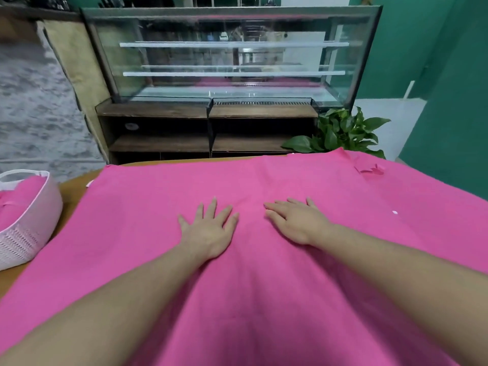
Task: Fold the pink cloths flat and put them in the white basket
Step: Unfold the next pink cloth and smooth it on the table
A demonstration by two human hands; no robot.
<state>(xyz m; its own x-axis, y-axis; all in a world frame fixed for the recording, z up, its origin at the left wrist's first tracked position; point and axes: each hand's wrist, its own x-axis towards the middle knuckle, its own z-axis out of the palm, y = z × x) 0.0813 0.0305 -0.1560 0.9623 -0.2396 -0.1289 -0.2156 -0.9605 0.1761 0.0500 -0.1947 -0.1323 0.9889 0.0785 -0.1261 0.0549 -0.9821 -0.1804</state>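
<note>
A large pink cloth (148, 207) lies spread flat over most of the table. My left hand (210, 229) rests palm down on its middle, fingers straight and spread. My right hand (297, 221) lies flat on the cloth just to the right, fingers straight and pointing left. The two hands are a short gap apart. The white basket (31, 233) stands at the table's left edge, with folded pink cloth (18, 199) inside it. A small wrinkled tag or corner (369, 169) sticks up near the cloth's far right edge.
The wooden table (71, 188) shows between the basket and the cloth. Behind the table stands a glass display case (232, 56) on dark wooden shelves (206, 133). A green leafy plant (340, 133) sits at the far right edge.
</note>
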